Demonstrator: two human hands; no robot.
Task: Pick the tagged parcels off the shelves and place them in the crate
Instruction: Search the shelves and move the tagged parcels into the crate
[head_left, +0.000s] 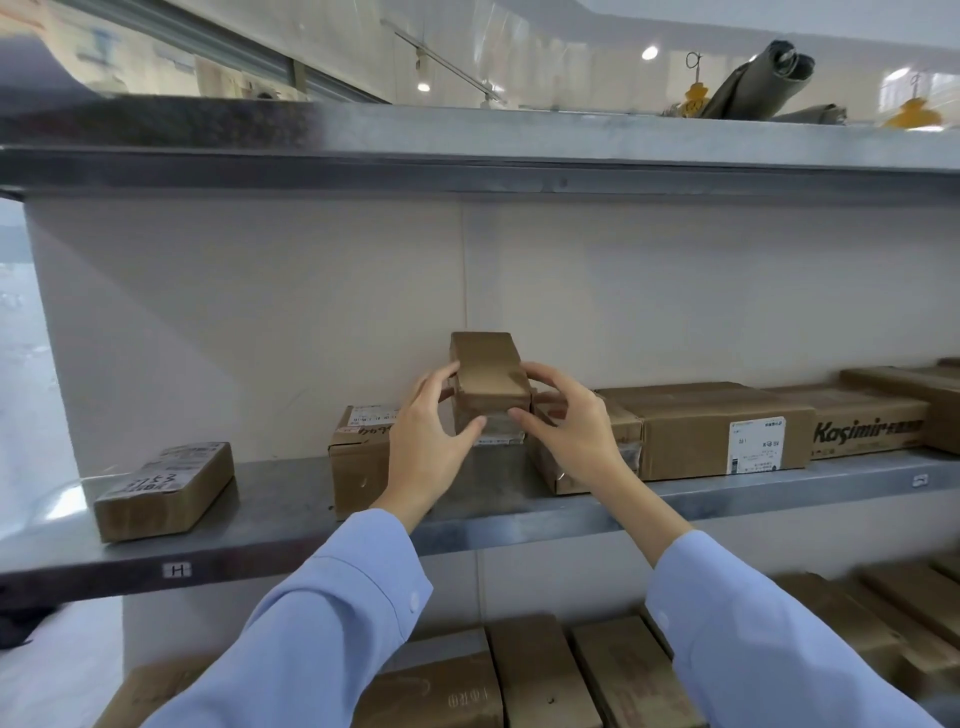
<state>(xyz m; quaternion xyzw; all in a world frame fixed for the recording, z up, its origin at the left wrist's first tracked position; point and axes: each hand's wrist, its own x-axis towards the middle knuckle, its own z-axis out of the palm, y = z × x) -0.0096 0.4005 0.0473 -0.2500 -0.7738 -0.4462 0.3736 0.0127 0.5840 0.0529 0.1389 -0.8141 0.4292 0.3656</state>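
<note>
Left neighbour: labelled carton (358, 457) just left of the held parcel, partly hidden behind the left wrist.
Right neighbour: taped carton (584, 462) just right of it, partly behind the right hand.
Further right: large carton with a white label (727, 426), then a Kasimir carton (867, 423), packed side by side.
Far left: small parcel with a handwritten label (166, 488), well apart, near the shelf's front edge.
Overhead: upper shelf (467, 161), well above the parcel.
Below: lower-shelf boxes (540, 670) in close rows.
Open room: bare strip of metal shelf (270, 514) between the two neighbouring cartons, open to the near edge; a wider bare stretch to the left.
Tagged parcel (488, 376): small, brown, between the neighbouring cartons, near the back panel; resting or lifted, cannot tell.
Left hand (428, 434): fingers curled round the parcel's left side, thumb on its near face.
Right hand (569, 421): fingers curled over the right top edge, thumb low on the near face.
</note>
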